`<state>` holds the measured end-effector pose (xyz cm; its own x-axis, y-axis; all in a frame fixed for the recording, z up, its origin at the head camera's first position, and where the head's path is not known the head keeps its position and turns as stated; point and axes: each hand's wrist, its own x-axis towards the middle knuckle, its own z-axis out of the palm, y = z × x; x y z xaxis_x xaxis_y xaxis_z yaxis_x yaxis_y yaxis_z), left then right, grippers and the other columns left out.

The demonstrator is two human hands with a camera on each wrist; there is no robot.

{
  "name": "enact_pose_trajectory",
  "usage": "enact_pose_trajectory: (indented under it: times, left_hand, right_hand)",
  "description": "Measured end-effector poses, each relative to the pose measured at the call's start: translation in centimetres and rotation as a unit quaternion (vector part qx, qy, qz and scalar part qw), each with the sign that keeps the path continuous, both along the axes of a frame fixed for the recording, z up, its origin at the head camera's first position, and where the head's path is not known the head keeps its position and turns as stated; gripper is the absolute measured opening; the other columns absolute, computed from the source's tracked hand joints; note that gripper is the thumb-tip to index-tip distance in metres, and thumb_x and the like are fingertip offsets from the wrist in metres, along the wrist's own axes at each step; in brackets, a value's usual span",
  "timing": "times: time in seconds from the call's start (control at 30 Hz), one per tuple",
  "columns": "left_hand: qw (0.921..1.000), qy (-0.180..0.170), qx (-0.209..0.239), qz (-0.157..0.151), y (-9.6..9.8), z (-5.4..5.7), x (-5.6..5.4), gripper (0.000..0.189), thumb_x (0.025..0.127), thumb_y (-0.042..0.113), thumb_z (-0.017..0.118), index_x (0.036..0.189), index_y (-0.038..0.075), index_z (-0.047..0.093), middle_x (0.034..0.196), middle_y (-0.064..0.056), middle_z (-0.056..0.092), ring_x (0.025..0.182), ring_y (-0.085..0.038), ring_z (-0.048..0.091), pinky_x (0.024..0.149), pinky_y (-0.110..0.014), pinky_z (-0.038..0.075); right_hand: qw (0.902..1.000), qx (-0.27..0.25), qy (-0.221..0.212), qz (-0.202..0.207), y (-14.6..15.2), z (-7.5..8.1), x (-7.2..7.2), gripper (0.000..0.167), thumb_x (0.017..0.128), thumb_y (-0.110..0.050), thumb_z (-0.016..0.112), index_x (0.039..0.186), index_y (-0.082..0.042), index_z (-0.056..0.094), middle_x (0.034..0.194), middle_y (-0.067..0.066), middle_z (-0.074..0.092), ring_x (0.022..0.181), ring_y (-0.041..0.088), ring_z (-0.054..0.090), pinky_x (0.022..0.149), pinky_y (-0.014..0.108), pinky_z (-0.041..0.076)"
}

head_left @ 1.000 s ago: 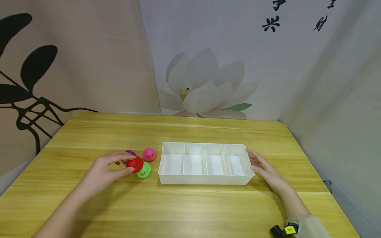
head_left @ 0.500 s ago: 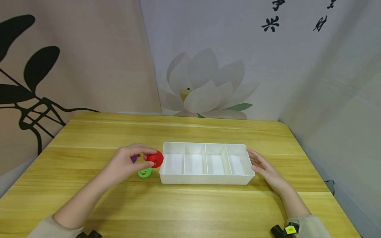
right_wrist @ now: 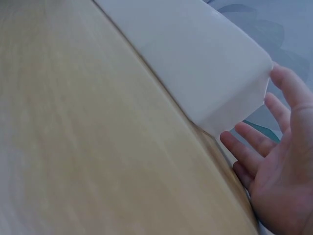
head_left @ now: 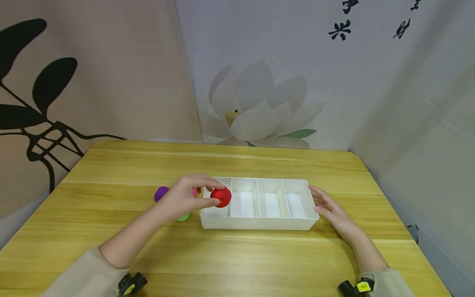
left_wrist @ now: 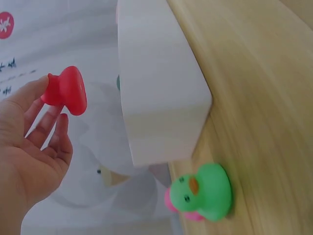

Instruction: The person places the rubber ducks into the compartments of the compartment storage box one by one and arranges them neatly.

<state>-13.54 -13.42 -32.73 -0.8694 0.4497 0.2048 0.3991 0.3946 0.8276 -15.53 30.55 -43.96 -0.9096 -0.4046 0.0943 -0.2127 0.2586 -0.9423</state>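
Head view: red toy [head_left: 224, 197] in pinch of left hand [head_left: 187, 194] above white tray [head_left: 257, 223], relaxed right hand [head_left: 331, 210] at its right end.

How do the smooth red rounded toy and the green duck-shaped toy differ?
The left hand pinches the red toy in the air; the green toy sits upright on the wooden table. The green toy shows an orange beak and dark eyes; no face shows on the red toy. Both are rounded.
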Motion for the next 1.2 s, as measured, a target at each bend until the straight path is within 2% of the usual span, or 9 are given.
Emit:
enact_pose_trajectory:
  times: [0.13,0.4,0.53,0.7,0.83,1.0,1.2]
  left_hand:
    - [0.9993,0.028,0.001,-0.025,1.6,0.0,-0.5,0.025,0.078,0.008,0.079,0.101,0.016,0.075,0.1,0.01,0.067,0.089,-0.018,0.056,0.071,-0.038,0.047]
    - [0.997,0.032,0.002,-0.07,4.5,0.0,-1.5,0.023,0.08,0.011,0.078,0.102,0.015,0.074,0.099,0.01,0.068,0.087,-0.025,0.057,0.068,-0.03,0.045]
    - [0.9968,0.024,-0.005,-0.076,5.8,0.1,-2.0,0.024,0.081,0.013,0.077,0.104,0.016,0.074,0.1,0.01,0.067,0.088,-0.026,0.057,0.067,-0.031,0.045]
    - [0.9963,0.017,-0.016,-0.082,7.5,0.0,-2.5,0.024,0.081,0.014,0.078,0.105,0.016,0.074,0.102,0.011,0.067,0.09,-0.018,0.057,0.069,-0.031,0.047]
    - [0.9949,0.01,-0.008,-0.1,9.0,-0.2,-2.8,0.026,0.08,0.01,0.079,0.105,0.014,0.074,0.099,0.01,0.067,0.09,-0.018,0.056,0.07,-0.03,0.047]
    - [0.9931,0.003,0.004,-0.117,10.8,-0.6,-3.1,0.026,0.079,0.009,0.079,0.104,0.014,0.075,0.094,0.011,0.067,0.087,-0.018,0.054,0.065,-0.027,0.047]
    - [0.9931,0.01,0.003,-0.117,12.8,-1.0,-3.5,0.027,0.08,0.01,0.079,0.106,0.014,0.074,0.098,0.011,0.067,0.083,-0.015,0.053,0.059,-0.025,0.047]
  right_hand:
    - [1.0,-0.004,0.001,0.003,0.1,0.0,0.0,0.054,0.1,-0.007,0.045,0.151,-0.009,0.025,0.146,0.025,0.031,0.124,0.006,0.041,0.095,0.018,0.035]
    - [1.0,-0.007,0.0,0.006,0.2,-0.2,-0.1,0.055,0.1,-0.006,0.045,0.151,-0.009,0.025,0.145,0.025,0.032,0.124,0.008,0.042,0.095,0.019,0.037]
    - [0.9999,-0.009,0.002,0.006,0.2,-0.2,-0.1,0.055,0.1,-0.006,0.044,0.151,-0.009,0.025,0.145,0.023,0.033,0.123,0.007,0.042,0.095,0.019,0.036]
    - [0.9999,-0.007,0.004,0.007,0.1,-0.1,-0.1,0.055,0.1,-0.006,0.044,0.151,-0.009,0.025,0.145,0.023,0.033,0.122,0.006,0.043,0.095,0.019,0.037]
    - [1.0,-0.002,0.004,0.008,0.1,-0.1,-0.1,0.055,0.1,-0.006,0.044,0.151,-0.009,0.025,0.145,0.025,0.032,0.122,0.006,0.044,0.095,0.019,0.037]
    - [0.9999,-0.003,0.006,0.01,0.2,-0.1,-0.1,0.055,0.1,-0.005,0.044,0.151,-0.01,0.025,0.145,0.025,0.032,0.122,0.006,0.044,0.095,0.019,0.036]
    - [0.9999,-0.003,0.004,0.009,0.4,-0.3,-0.2,0.055,0.1,-0.005,0.044,0.151,-0.011,0.025,0.145,0.023,0.033,0.122,0.007,0.045,0.095,0.02,0.037]
